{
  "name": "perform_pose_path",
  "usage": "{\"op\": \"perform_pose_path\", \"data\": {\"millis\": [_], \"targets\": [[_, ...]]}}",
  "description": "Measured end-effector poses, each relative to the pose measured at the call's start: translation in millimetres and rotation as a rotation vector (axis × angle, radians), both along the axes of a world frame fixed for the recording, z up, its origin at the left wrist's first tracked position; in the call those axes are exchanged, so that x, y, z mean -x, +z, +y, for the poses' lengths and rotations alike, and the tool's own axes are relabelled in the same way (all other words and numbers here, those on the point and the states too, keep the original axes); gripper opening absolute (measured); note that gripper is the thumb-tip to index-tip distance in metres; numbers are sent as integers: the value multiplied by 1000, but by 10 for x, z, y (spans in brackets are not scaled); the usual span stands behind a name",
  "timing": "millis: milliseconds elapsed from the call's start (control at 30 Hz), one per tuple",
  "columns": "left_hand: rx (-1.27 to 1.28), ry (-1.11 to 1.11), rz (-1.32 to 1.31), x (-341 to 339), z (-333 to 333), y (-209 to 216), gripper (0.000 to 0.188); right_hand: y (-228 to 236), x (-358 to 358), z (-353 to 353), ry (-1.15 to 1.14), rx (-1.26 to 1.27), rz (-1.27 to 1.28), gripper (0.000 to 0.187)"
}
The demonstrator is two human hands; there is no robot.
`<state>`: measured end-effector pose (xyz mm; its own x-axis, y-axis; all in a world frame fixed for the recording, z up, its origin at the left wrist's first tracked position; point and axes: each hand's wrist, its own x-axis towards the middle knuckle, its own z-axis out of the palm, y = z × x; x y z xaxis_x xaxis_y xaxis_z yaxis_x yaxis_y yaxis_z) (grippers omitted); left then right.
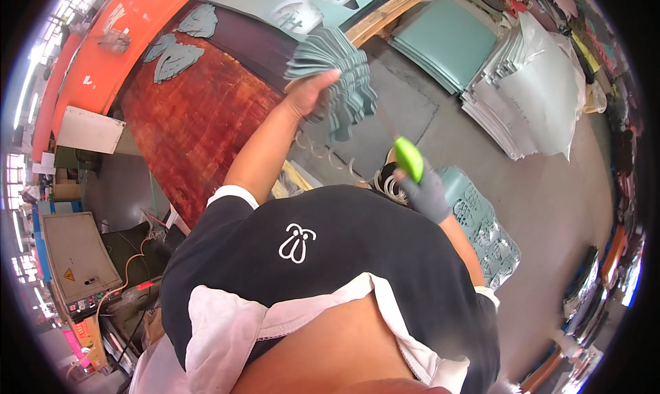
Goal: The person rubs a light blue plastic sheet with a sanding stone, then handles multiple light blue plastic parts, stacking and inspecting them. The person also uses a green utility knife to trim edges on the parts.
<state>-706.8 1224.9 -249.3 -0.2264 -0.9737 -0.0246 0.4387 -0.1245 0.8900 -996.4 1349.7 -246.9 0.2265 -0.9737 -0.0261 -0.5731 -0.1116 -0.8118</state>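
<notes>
My bare left hand [313,95] is closed around a thick stack of wavy-edged grey-green cut pieces [347,78], fanned out and held up past the table's right edge. Lower and to the right, my right hand [427,195] wears a grey glove. It grips a tool with a bright green handle [409,159]; the tool's far end is thin and blurred, so its kind is unclear. The tool and the stack are apart. More grey-green cut pieces [177,59] lie at the far left of the reddish-brown table [206,119].
An orange machine frame [103,43] borders the table's left side. At the far right stand a stack of grey-green sheets [447,40] and a pile of whitish sheets [526,85]. A sheet with cut shapes [485,226] lies beside my right arm. A metal control box [79,246] stands lower left.
</notes>
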Motion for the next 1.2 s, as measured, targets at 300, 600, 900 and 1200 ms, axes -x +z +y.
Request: {"op": "perform_pose_path", "data": {"millis": [300, 600, 900, 1200], "targets": [[399, 78, -440, 183, 287, 111, 44, 147, 52, -40, 49, -107, 36, 41], [193, 18, 33, 177, 291, -106, 56, -29, 124, -10, 47, -92, 47, 53], [28, 30, 602, -432, 207, -242, 70, -27, 89, -21, 230, -170, 44, 47], [268, -273, 786, -578, 145, -240, 72, 34, 9, -8, -94, -226, -77, 43]]}}
